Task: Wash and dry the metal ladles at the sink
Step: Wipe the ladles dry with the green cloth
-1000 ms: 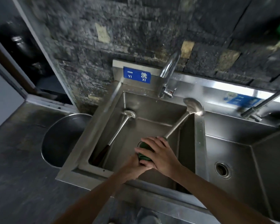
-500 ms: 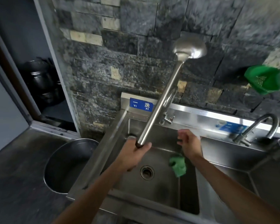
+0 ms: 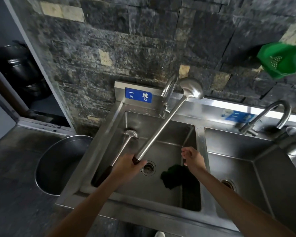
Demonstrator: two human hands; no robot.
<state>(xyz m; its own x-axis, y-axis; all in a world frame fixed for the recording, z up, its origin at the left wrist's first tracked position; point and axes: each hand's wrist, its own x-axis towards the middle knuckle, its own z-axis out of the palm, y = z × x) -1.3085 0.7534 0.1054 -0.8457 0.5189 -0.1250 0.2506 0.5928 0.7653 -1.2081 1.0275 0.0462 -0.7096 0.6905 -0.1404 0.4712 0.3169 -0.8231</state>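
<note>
Long steel ladle with dark grip [image 3: 162, 127] held by left hand [image 3: 128, 165], fist closed round handle end, bowl raised beside curved steel tap [image 3: 168, 90]. Second steel ladle [image 3: 121, 149] leans in left steel sink basin [image 3: 162, 200]. Right hand [image 3: 192, 157] loosely curled, holding nothing, above dark green scouring cloth [image 3: 171, 176]. Blue sign [image 3: 138, 97] reads "一洗 YI XI"

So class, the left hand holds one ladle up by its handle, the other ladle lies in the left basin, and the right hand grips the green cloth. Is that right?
Not quite. In the head view the right hand holds nothing; the green cloth lies on the basin floor below it. The rest stands: the left hand holds one ladle up by its handle, and the other ladle lies in the left basin.
</note>
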